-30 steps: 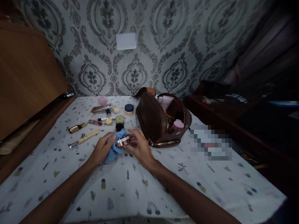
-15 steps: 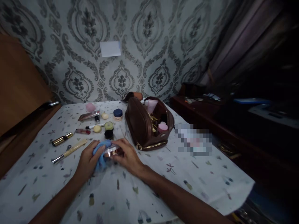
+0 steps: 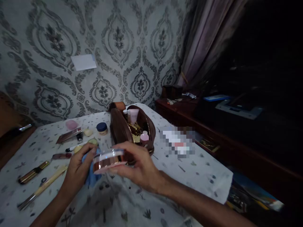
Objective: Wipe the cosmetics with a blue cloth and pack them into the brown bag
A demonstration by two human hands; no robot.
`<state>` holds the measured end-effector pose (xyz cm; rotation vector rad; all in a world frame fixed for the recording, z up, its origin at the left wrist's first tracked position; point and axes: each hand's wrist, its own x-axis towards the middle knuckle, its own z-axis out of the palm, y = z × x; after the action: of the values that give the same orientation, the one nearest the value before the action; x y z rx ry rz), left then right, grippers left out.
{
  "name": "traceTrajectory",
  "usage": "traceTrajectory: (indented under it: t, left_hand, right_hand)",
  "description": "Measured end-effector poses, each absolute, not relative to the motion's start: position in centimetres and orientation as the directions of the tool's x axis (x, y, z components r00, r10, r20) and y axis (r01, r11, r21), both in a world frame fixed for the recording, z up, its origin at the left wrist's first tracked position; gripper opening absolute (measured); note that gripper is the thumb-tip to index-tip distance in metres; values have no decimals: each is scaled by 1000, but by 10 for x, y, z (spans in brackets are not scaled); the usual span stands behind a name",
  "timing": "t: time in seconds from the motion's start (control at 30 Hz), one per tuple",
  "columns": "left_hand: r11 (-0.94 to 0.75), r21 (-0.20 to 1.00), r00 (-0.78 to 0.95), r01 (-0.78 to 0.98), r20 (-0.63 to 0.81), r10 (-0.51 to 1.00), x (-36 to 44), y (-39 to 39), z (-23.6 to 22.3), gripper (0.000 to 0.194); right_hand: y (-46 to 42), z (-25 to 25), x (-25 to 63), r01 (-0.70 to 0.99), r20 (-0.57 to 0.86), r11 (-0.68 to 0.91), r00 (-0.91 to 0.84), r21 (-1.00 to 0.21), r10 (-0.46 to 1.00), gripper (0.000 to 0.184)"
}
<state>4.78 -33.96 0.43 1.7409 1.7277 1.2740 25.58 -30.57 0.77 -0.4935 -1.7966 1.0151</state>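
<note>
A round rose-gold cosmetic jar (image 3: pixel 110 162) with a clear upper rim is gripped in my right hand (image 3: pixel 142 167), its side facing me. Close at its left, my left hand (image 3: pixel 79 165) is closed around a crumpled blue cloth (image 3: pixel 92 176). The cloth is beside the jar; whether they touch I cannot tell. Behind my right hand stands an unzipped brown makeup bag (image 3: pixel 120 126). A pink-lidded jar (image 3: pixel 144 137) and a pink tube (image 3: pixel 133 116) show inside it. Partly hidden behind my left hand are a yellow-topped pot (image 3: pixel 77 148) and a green-topped pot (image 3: pixel 93 142).
On the patterned tablecloth (image 3: pixel 151 205) at the left lie a brush (image 3: pixel 44 186), a gold-and-black tube (image 3: pixel 34 172), a lip gloss (image 3: pixel 61 156) and a pink sponge (image 3: pixel 71 124). A blue-lidded jar (image 3: pixel 102 128) stands near the bag. A dark red cabinet (image 3: pixel 180 116) borders the right side.
My view has turned to the right. The jar has been raised nearer to me and tilted, so its side shows more. The blue cloth is now lower beside it.
</note>
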Motion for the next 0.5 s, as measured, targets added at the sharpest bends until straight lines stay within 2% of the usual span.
traceTrajectory:
  t: [0.07, 0.13, 0.2, 0.27, 0.37, 0.5]
  left_hand:
    - [-356, 615, 58, 704, 449, 892, 67, -325, 17, 30]
    - [-493, 369, 274, 787, 508, 817, 84, -311, 24, 31]
    - [-552, 108, 430, 827, 511, 744, 96, -300, 26, 36]
    - [-565, -86, 523, 821, 510, 683, 102, -293, 23, 40]
    - [-575, -210, 586, 791, 530, 613, 100, -289, 14, 36]
    - [-582, -214, 583, 784, 575, 574, 94, -290, 4, 30]
  right_hand:
    - [-296, 27, 279, -89, 558, 568, -359, -818, 748, 39]
    - [-284, 41, 299, -23, 564, 586, -303, -810, 768, 37]
    - [-271, 48, 316, 45, 546, 581, -288, -813, 786, 34]
    - [-257, 50, 329, 92, 505, 555, -310, -827, 805, 30]
    - [-240, 51, 339, 173, 462, 538, -341, -825, 818, 23]
    - [-222, 57, 340, 339, 431, 547, -361, -766, 827, 19]
